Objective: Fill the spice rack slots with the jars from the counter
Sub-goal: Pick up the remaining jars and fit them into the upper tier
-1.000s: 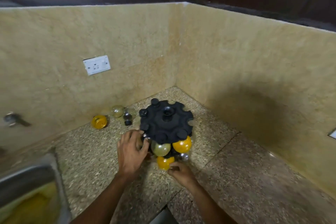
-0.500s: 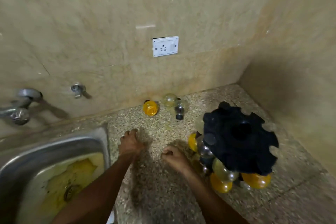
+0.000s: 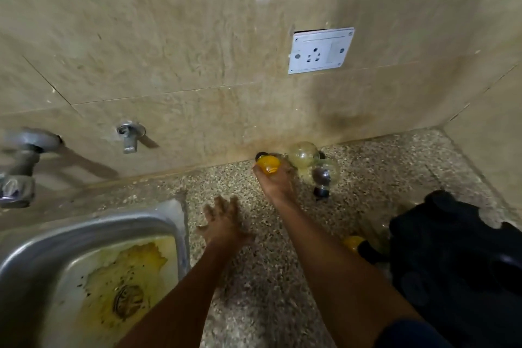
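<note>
Since 0.5 s earlier, right hand (image 3: 278, 182) has reached from mid-desk to the desk's back edge, where its grip is now curled round the yellow jar (image 3: 269, 164) lying against the wall; left hand (image 3: 223, 220) has spread its fingers and rests flat on the desk (image 3: 254, 277) beside the sink (image 3: 84, 234), holding nothing. 2 more jars remain at the back edge, just right of the gripped one: a pale clear jar (image 3: 303, 154) and a clear jar with dark contents (image 3: 324, 176), touching each other. Black spice rack (image 3: 457, 257) stands near the desk's right side, another yellow jar (image 3: 353, 243) seated low on its left. Socket plate (image 3: 320, 50) on wall.
</note>
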